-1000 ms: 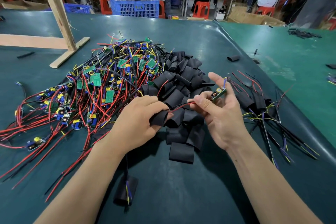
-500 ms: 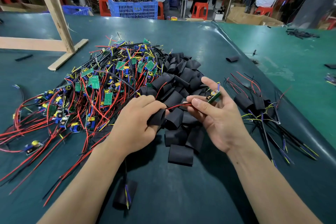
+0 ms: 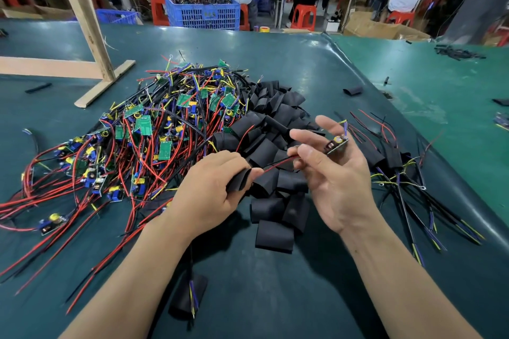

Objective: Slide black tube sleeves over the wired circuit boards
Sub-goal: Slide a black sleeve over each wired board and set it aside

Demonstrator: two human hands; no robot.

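Hands (image 3: 334, 181) hold sleeve (image 3: 239, 180), board (image 3: 336, 143); writing unreadable.

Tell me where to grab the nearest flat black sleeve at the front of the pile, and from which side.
Take the flat black tube sleeve by its near edge, coming from the bare green mat in front. It lies flat with that edge clear, while its far edge is overlapped by other sleeves.

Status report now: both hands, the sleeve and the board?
Left hand grips black sleeve. Right hand pinches circuit board; its red and black wires enter the sleeve. Board not yet covered. Nothing between them.
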